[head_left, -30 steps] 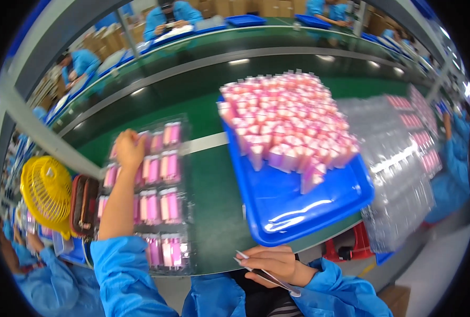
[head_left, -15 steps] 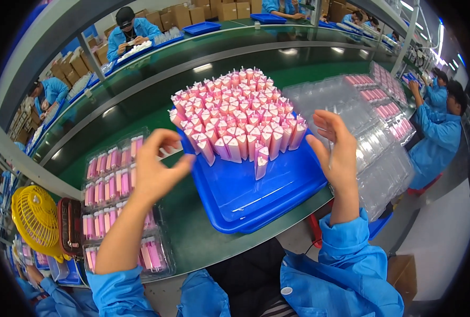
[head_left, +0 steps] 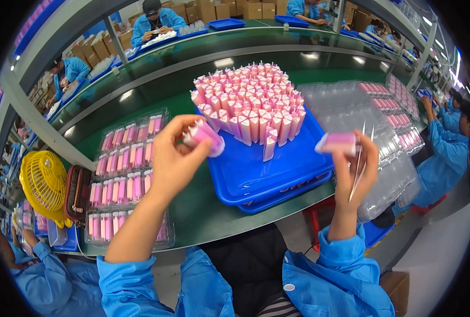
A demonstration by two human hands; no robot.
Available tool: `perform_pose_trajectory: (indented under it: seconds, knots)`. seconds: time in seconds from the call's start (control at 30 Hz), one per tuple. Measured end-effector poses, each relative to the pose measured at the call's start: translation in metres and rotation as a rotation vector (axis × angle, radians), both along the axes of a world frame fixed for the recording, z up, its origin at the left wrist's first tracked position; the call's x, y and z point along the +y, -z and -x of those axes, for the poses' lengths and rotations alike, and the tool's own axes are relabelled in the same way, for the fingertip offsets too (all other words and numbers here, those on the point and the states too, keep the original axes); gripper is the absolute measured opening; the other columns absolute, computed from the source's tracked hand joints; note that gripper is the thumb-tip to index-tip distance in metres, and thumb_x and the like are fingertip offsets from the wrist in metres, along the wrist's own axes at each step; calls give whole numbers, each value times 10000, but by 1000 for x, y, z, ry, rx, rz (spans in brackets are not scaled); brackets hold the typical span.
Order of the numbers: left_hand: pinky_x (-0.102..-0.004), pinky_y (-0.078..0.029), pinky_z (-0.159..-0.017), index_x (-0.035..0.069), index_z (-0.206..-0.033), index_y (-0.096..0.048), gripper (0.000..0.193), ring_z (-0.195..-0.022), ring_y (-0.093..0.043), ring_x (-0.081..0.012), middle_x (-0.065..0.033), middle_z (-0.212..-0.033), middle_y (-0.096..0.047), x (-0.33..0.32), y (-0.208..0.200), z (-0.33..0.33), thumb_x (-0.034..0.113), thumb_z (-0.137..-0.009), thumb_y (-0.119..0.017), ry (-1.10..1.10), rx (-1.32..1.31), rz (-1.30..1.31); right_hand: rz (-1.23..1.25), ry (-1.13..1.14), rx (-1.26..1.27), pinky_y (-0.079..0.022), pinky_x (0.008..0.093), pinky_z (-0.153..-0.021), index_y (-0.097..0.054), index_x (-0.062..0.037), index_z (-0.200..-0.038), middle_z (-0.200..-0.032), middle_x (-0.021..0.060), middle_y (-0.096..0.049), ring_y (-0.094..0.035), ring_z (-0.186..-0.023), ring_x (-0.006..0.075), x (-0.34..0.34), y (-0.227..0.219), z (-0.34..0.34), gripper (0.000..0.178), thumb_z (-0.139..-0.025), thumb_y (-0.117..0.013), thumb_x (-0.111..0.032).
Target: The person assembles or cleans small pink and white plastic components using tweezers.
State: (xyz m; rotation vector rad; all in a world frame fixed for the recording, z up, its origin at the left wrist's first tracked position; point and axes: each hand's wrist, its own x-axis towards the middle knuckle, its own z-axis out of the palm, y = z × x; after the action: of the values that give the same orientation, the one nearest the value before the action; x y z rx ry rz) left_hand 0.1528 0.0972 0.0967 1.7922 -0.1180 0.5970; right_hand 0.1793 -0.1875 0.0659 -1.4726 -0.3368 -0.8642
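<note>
My left hand (head_left: 172,158) is closed around a few short pink tubes with white ends (head_left: 206,136), held over the left side of a blue tray (head_left: 261,182). To the tray's right, my right hand (head_left: 363,171) pinches a pink tube (head_left: 337,142) lying sideways, slightly blurred. A pair of thin metal tweezers (head_left: 358,177) is tucked in the same hand, tips pointing down. Many pink and peach tubes (head_left: 248,98) stand upright, packed together at the far part of the tray. One single tube (head_left: 270,143) stands in front of them.
Clear blister packs filled with tubes (head_left: 121,187) lie on the green table at left, beside a yellow fan (head_left: 43,182) and a dark case (head_left: 78,193). Stacked clear blister trays (head_left: 346,119) lie at right. Co-workers in blue sit around the line.
Both hands were bare of tubes and spread beside the tray; now each holds pink tubes, and tweezers show in the right. The view has shifted slightly.
</note>
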Motion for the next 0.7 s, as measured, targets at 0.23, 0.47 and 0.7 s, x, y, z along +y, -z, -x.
perform_pose_trajectory:
  seconds: [0.23, 0.47, 0.7]
  knots:
    - [-353, -500, -666, 31, -1018, -636, 312, -771, -612, -321, -130, -885, -633, -17, 3, 115, -61, -721, -665, 199, 142, -517, 567, -473, -163, -537, 352, -727, -623, 22, -1109, -994, 199, -663, -655, -814, 308, 36, 55, 79, 469, -684, -799, -70]
    - [-391, -468, -720, 47, -1035, -559, 358, -842, -558, -335, -119, -991, -561, -18, 70, 122, -54, -698, -623, 211, 101, -512, 655, -538, -112, -499, 371, -736, -587, 44, -1199, -1040, 184, -656, -611, -840, 349, 79, 88, 80, 554, -671, -756, 21]
    - [-267, -458, -602, 27, -1188, -533, 574, -782, -560, -145, -81, -990, -581, -28, 102, 123, 121, -698, -817, 77, 297, -177, 347, -632, 70, -564, 300, -750, -552, 34, -1200, -1084, 187, -651, -678, -881, 247, 92, 120, 92, 518, -720, -745, 61]
